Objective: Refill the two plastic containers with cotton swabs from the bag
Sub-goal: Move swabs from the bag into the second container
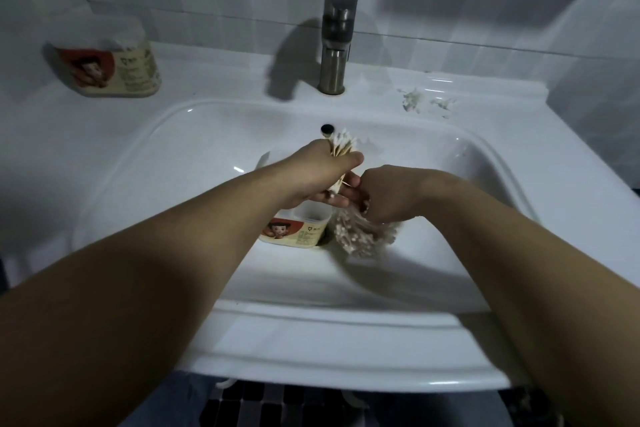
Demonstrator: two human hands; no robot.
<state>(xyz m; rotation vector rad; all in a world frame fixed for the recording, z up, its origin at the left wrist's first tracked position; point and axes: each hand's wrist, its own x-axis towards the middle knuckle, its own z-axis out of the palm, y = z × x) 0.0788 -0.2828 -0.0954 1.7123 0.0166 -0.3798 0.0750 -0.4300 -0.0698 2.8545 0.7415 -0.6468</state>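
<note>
The container (298, 230) and bag (363, 236) (side by side) block the basin (173, 184) centre; its left half lies open.

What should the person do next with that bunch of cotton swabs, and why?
Probably lower the bundle of cotton swabs in the left hand straight down into the open container just beneath it: its top is open, and the right hand only grips the bag beside it.

hands: two, left hand (322, 173) and right hand (384, 194)
plastic containers: two, near container (298, 230) under the left hand, far container (107, 62) well off to its left
bag of cotton swabs (363, 236): one, under the right hand
swab bundle (341, 146): one, in the left hand; single swabs uncountable
faucet (334, 45): one, beyond both hands
sink (346, 333): one
</note>
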